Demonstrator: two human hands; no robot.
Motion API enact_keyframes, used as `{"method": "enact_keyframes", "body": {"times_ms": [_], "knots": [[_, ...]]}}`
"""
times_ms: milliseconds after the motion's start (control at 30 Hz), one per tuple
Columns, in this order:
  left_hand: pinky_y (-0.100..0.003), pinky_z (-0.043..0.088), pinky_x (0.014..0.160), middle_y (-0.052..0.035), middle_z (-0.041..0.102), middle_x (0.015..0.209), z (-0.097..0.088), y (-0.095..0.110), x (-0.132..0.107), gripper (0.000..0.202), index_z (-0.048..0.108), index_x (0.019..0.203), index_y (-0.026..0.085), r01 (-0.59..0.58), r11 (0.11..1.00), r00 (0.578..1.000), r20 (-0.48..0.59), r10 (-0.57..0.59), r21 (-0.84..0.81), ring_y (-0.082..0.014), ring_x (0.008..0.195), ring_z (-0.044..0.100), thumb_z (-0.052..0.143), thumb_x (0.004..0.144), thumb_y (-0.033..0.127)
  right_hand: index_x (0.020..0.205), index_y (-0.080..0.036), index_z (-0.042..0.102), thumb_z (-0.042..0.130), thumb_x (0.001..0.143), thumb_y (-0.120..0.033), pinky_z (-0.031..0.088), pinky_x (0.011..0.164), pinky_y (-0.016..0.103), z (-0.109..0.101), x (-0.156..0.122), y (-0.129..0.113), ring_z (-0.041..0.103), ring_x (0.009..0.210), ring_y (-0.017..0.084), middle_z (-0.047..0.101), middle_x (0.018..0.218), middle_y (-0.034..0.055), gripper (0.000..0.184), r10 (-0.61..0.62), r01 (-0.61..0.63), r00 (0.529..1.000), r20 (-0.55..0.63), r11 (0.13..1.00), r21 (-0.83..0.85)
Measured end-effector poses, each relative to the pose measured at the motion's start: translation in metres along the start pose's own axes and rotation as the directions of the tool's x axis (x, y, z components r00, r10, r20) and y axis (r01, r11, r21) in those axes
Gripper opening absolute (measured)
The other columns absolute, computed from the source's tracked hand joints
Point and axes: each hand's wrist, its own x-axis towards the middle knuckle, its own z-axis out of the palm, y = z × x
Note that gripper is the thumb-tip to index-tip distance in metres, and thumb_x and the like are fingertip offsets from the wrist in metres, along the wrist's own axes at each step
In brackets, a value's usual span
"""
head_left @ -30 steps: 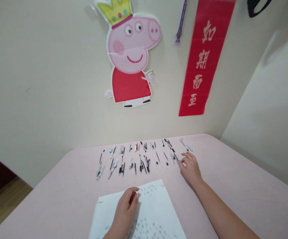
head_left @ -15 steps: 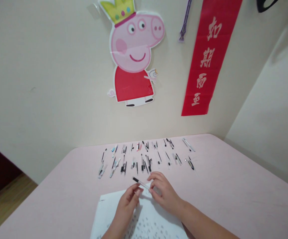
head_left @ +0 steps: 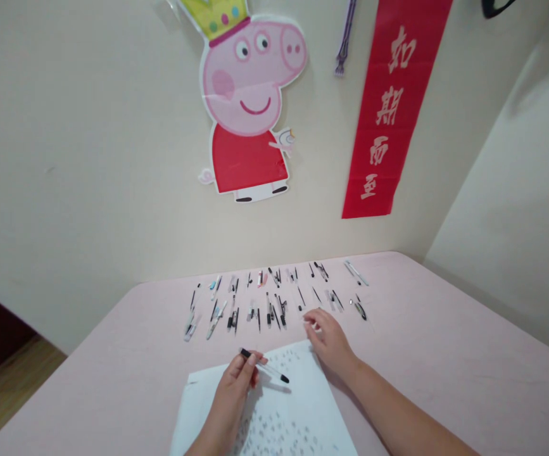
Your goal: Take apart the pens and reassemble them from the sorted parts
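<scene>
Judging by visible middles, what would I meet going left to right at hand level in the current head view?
Brown wooden floor → left hand → slim clear plastic pen with black ends → right hand. Left out: white grey-marked paper sheet and pink tabletop, which span several of these.

On the wall: pig cutout, purple strap, red banner with 4 characters

A pink pig cutout and red banner decorate the pale wall.
</scene>
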Motion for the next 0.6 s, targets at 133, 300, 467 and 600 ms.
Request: {"method": "enact_keyframes", "body": {"times_ms": [133, 300, 467, 600], "knots": [[-0.023, 0.042, 0.061, -0.0050, 0.066, 0.077, 0.002, 0.005, -0.003, 0.051, 0.069, 0.085, 0.016, 0.004, 1.000, 1.000, 0.003, -0.004, -0.002, -0.0118, 0.062, 0.051, 0.068, 0.064, 0.062, 0.094, -0.016, 0.059, 0.043, 0.084, -0.021, 0.047, 0.072, 0.033, -0.027, 0.010, 0.053, 0.057, 0.074, 0.019, 0.063, 0.089, 0.0084, 0.020, 0.180, -0.224, 0.964, -0.194, 0.946, -0.234], [-0.022, 0.041, 0.061, -0.0009, 0.059, 0.070, 0.003, 0.010, -0.006, 0.049, 0.069, 0.083, 0.016, 0.009, 1.000, 1.000, 0.019, -0.009, 0.006, -0.0111, 0.061, 0.049, 0.067, 0.066, 0.062, 0.095, -0.015, 0.062, 0.043, 0.080, -0.019, 0.045, 0.074, 0.031, -0.063, 0.006, 0.107, 0.060, 0.084, 0.021, 0.064, 0.093, 0.0099, 0.024, 0.351, -0.482, 0.871, -0.343, 0.747, -0.458], [-0.022, 0.038, 0.058, 0.0005, 0.055, 0.065, 0.003, 0.009, -0.005, 0.051, 0.068, 0.083, 0.017, -0.011, 0.999, 1.000, 0.021, 0.010, 0.045, -0.0116, 0.059, 0.047, 0.065, 0.066, 0.065, 0.090, -0.015, 0.066, 0.048, 0.079, -0.022, 0.042, 0.062, 0.028, -0.081, -0.001, 0.126, 0.063, 0.076, 0.020, 0.067, 0.091, 0.0106, 0.023, 0.516, -0.583, 0.804, -0.297, 0.582, -0.567], [-0.022, 0.037, 0.057, 0.0011, 0.053, 0.063, 0.002, 0.007, -0.004, 0.051, 0.068, 0.083, 0.017, -0.028, 0.997, 0.999, 0.019, 0.026, 0.070, -0.0115, 0.058, 0.046, 0.063, 0.067, 0.065, 0.089, -0.016, 0.066, 0.049, 0.081, -0.030, 0.040, 0.058, 0.027, -0.082, 0.000, 0.124, 0.065, 0.077, 0.021, 0.069, 0.092, 0.0104, 0.024, 0.570, -0.602, 0.778, -0.262, 0.561, -0.568]]}}
